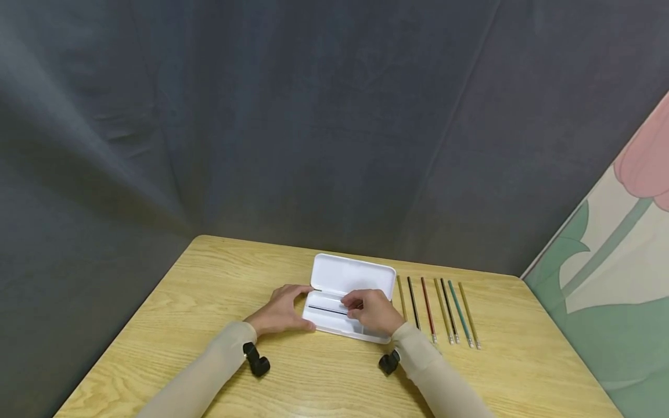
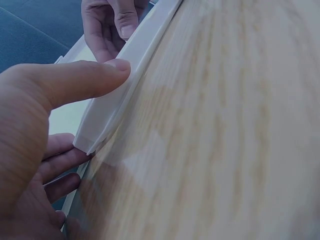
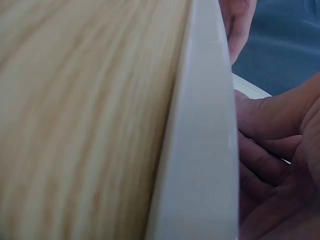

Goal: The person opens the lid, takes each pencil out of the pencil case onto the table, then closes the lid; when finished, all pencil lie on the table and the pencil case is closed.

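Note:
A white pencil case (image 1: 352, 271) lies with its lid raised, and a dark pencil (image 1: 326, 310) lies lengthwise inside. My left hand (image 1: 282, 309) grips the case's left end. In the left wrist view the thumb of that left hand (image 2: 30, 125) presses the front wall (image 2: 112, 95), its fingers round the end. Over the right part of the case is my right hand (image 1: 375, 310), fingers loosely curled and thumb beside the pencil. Nothing shows between its thumb and fingertips. In the right wrist view the near wall (image 3: 200, 135) hides part of the right hand (image 3: 280, 150).
Several pencils lie side by side right of the case, among them a red pencil (image 1: 427, 305) and a teal pencil (image 1: 459, 310), erasers towards me. A dark curtain (image 1: 324, 128) hangs behind the wooden table (image 1: 235, 261). A flower-patterned cloth (image 1: 617, 278) hangs at the right.

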Tool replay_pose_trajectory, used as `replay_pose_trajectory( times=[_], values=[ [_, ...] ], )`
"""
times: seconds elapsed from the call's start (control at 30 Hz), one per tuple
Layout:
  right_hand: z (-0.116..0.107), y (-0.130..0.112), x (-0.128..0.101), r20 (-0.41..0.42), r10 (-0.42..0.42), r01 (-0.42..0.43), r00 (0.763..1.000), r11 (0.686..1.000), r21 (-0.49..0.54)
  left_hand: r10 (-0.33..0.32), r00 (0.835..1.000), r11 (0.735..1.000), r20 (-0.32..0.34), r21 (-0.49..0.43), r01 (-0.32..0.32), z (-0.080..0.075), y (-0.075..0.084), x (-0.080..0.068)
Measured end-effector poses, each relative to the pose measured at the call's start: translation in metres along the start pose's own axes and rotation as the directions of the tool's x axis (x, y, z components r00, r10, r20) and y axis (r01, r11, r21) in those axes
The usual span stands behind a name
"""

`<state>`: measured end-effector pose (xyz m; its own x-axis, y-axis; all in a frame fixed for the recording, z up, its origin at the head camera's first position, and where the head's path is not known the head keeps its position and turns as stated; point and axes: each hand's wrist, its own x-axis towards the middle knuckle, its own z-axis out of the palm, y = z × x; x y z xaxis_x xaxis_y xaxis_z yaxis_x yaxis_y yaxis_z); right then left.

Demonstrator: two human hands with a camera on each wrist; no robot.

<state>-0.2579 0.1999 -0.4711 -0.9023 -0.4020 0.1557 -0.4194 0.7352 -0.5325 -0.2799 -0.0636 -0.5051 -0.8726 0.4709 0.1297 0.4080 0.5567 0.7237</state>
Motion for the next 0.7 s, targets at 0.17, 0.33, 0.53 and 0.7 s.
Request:
replay_pose_trajectory(
  times=[0.17,0.33,0.53,0.7],
  values=[
    [0.0025,-0.0017,-0.0007,0.000,0.012,-0.012,1.000,1.000,0.016,-0.008,1.000,1.000,0.003,-0.006,0.008,-0.0001,0.0004,0.0006],
    [0.0011,-0.0040,0.0000,0.036,0.044,-0.045,0.998,0.998,0.033,-0.019,1.000,1.000,0.010,-0.009,0.019,-0.0010,0.0019,0.0006],
    [0.0002,-0.0038,0.0028,0.093,0.037,-0.041,0.995,0.998,0.043,-0.024,1.000,1.000,0.011,-0.009,0.025,-0.0006,0.0028,-0.0008],
    [0.0010,-0.0033,0.0037,0.106,-0.012,0.007,0.994,0.999,0.047,-0.019,1.000,1.000,0.005,-0.011,0.019,0.0005,0.0033,-0.0015]
  ],
)
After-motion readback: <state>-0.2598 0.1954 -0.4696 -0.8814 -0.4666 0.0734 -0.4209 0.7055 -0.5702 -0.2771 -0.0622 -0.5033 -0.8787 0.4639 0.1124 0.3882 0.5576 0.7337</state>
